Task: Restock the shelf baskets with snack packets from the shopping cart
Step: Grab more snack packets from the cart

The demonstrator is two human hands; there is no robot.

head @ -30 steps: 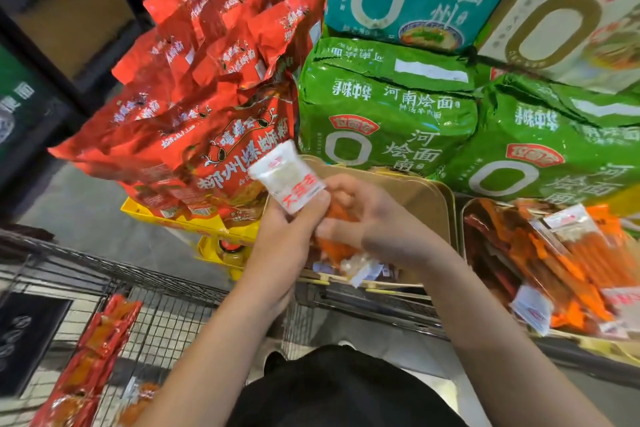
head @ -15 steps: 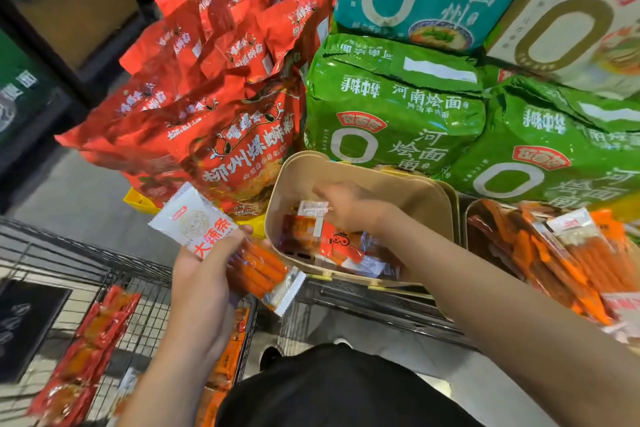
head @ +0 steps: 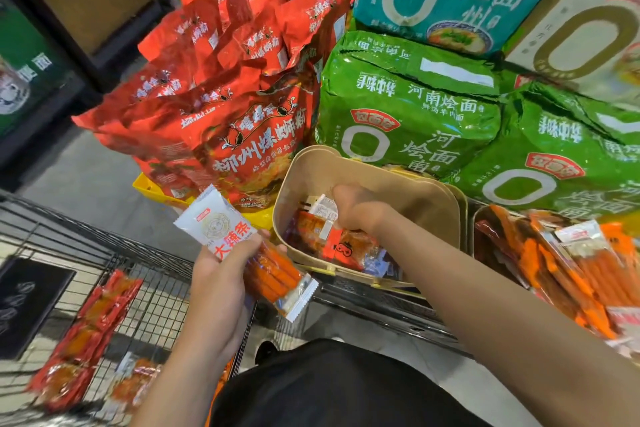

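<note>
Left hand [head: 221,274] raised, fingers curled in grip; right hand [head: 356,208] reached forward and down, fingers hidden.

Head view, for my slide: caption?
Right hand places packet in tan basket; left hand holds snack packet.

Glossy plastic film, matt basket, black wire

The packet [head: 242,250] is shiny plastic film, white-printed at one end and clear over orange sticks. The basket [head: 374,180] looks smooth, matt tan plastic. The cart [head: 152,291] is thin black-coated metal wire mesh. Red bags [head: 242,121] and green bags [head: 408,107] are crinkled, glossy foil-like plastic. The floor [head: 83,180] is dull grey, smooth.
</note>
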